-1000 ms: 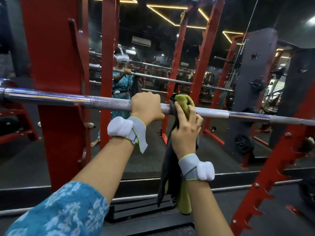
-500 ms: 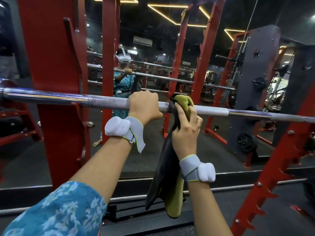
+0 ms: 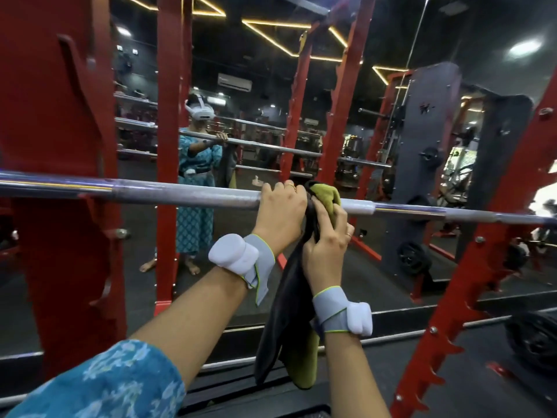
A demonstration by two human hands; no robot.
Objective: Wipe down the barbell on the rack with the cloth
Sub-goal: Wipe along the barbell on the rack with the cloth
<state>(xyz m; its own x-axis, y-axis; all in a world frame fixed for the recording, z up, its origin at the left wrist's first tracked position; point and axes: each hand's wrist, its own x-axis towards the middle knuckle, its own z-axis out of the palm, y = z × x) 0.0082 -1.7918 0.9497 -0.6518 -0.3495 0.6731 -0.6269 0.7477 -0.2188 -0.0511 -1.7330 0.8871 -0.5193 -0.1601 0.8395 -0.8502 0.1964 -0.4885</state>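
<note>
Green-and-black cloth [image 3: 327, 193] is clamped in the right grip [image 3: 327, 245], whose fingers curl round the fabric and press it against the barbell [image 3: 180, 194] just right of the frame's centre. The green fold caps the bar. The rest (dark side outward, green showing at the bottom) hangs past the wrist toward the lower middle of the frame. Just beside it on the left, the left grip [image 3: 281, 211] is closed over the bar, knuckles up and fingers wrapped over the top. Each wrist wears a grey band with a white pod: the left band [image 3: 238, 259] and the right band [image 3: 351, 316]. A blue patterned sleeve [image 3: 105, 384] fills the lower left corner. The barbell crosses the whole frame, slanting slightly down to the right, and sits on the red rack [image 3: 60, 131], whose uprights stand at the left and the right edge. Behind them a mirror [image 3: 256, 140] reflects the person and the bar. A dark disc [image 3: 533, 339] lies at the lower right.
</note>
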